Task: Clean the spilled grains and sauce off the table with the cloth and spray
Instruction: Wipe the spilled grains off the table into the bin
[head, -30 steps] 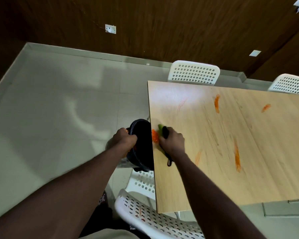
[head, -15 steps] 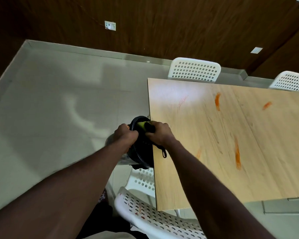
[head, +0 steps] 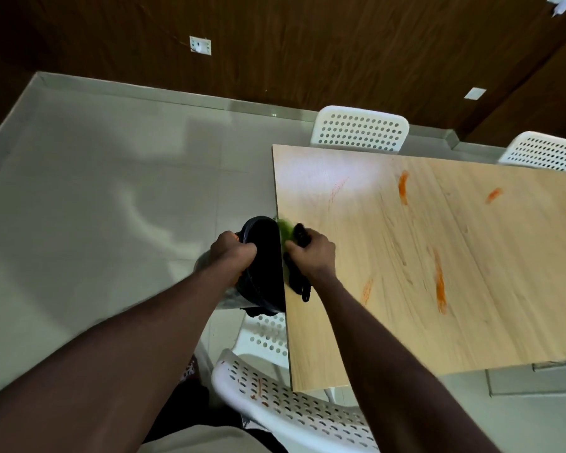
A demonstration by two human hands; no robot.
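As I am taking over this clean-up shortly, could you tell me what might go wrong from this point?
1. The left hand holds the black bin just off the table edge; anything the right hand sweeps off with the green-tipped tool could miss it and land on the white chair below, which shows reddish marks.
2. The right forearm passes close to a faint sauce streak and might smear it.

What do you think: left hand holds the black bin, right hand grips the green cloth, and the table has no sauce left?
Wrong on the sauce: the head view shows orange sauce streaks across the table. Left hand on black bin and right hand on green cloth are correct.
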